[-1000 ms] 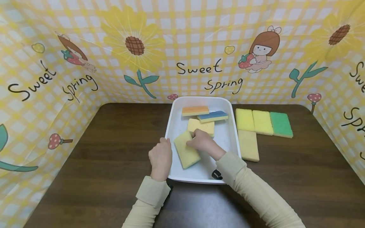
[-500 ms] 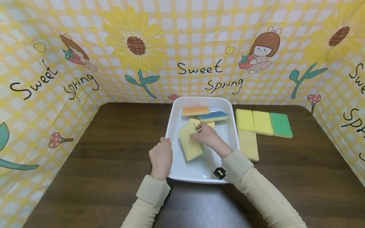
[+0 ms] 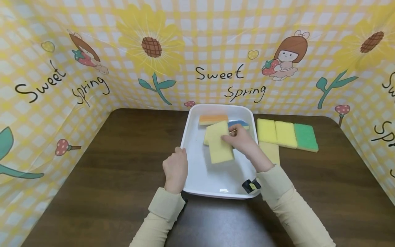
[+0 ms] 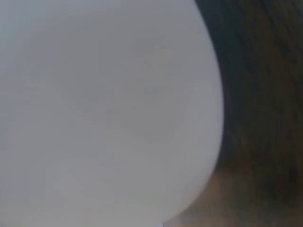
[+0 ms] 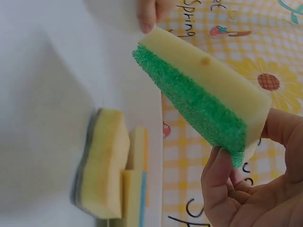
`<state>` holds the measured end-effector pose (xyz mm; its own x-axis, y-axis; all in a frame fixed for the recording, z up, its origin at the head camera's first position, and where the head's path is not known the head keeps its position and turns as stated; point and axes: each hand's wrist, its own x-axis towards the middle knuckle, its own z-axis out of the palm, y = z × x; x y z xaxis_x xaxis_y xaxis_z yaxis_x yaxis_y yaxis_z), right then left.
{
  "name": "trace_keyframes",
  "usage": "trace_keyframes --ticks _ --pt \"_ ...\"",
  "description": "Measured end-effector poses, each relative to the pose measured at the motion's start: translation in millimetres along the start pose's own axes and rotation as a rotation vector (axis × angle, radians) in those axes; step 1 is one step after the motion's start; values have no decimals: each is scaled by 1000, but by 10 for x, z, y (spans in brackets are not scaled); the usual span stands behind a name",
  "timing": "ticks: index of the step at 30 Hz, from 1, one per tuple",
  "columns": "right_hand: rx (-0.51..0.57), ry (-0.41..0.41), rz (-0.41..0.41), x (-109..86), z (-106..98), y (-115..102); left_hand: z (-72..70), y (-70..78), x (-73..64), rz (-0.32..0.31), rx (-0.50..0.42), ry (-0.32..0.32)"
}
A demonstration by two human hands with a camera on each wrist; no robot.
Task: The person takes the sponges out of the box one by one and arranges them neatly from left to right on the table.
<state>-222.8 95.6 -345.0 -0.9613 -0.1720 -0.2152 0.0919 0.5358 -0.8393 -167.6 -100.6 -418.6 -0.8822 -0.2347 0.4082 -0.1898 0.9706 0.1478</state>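
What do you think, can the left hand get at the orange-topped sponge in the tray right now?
Probably yes, if the left hand lets go of the white tray: the left end of the orange-topped sponge shows uncovered, and the right hand holds a yellow sponge over the tray's middle.

A rectangular sponge [image 3: 219,145], pale yellow with a green scouring layer, hangs tilted in the air above the white, round-cornered tray [image 3: 197,175]; the tray stands on the dark wooden desk [image 3: 92,171].

Your right hand [image 3: 243,141] pinches between thumb [image 5: 284,126] and fingers [image 5: 218,179]; your curled left hand [image 3: 176,169] sits left of that grip, nearer you.
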Motion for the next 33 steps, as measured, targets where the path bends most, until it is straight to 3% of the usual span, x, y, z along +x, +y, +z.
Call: trace_keyframes --ticks 5,12,17,29,33 --pt "27 16 -8 -85 -207 35 -16 3 10 -7 -6 -19" --pt "25 45 14 -235 -453 76 -17 10 16 9 -5 25" --pt "4 59 40 -333 -568 142 -37 19 14 4 -4 12" --pt "-7 58 94 -486 -865 509 -58 8 27 -10 1 -51" --pt "-10 56 90 -510 -973 624 -44 -1 32 7 33 -24"
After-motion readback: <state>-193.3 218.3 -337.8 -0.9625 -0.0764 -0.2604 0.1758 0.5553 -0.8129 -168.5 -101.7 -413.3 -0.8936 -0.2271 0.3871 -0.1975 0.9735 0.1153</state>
